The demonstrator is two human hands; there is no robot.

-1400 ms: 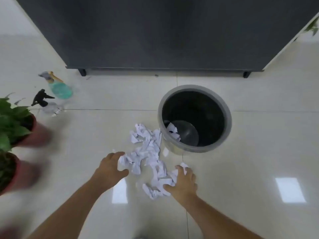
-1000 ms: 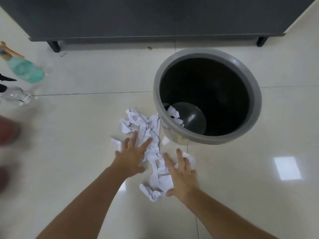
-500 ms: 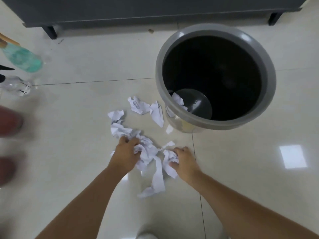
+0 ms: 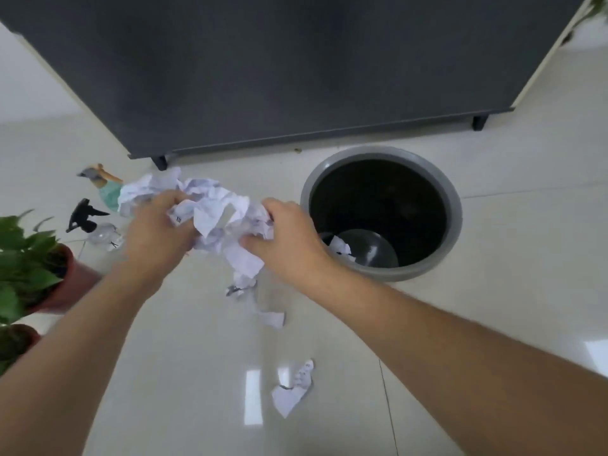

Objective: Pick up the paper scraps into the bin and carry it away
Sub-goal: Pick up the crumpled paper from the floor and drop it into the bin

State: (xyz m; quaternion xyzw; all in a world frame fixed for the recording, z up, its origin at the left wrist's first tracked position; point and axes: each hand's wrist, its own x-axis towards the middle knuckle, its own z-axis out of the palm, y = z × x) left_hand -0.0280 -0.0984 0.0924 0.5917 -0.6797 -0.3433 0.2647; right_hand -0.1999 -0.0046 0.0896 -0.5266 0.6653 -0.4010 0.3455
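Observation:
A bundle of white crumpled paper scraps (image 4: 210,212) hangs in the air between my left hand (image 4: 154,235) and my right hand (image 4: 289,238), both shut on it, left of the bin. The round grey bin (image 4: 455,205) stands on the floor at the right, dark inside, with one scrap (image 4: 340,246) at its bottom. A few scraps (image 4: 273,317) trail below the bundle, and another scrap (image 4: 292,390) lies on the tiles near me.
A dark grey cabinet (image 4: 296,67) on short feet stands behind the bin. Two spray bottles, one teal (image 4: 110,192) and one clear with a black head (image 4: 95,225), lie at the left. Potted plants (image 4: 29,268) in reddish pots stand at the left edge.
Both hands have closed on the pile and lifted it off the floor as one bundle. A few scraps stayed behind or dropped. The view has pulled back from the bin.

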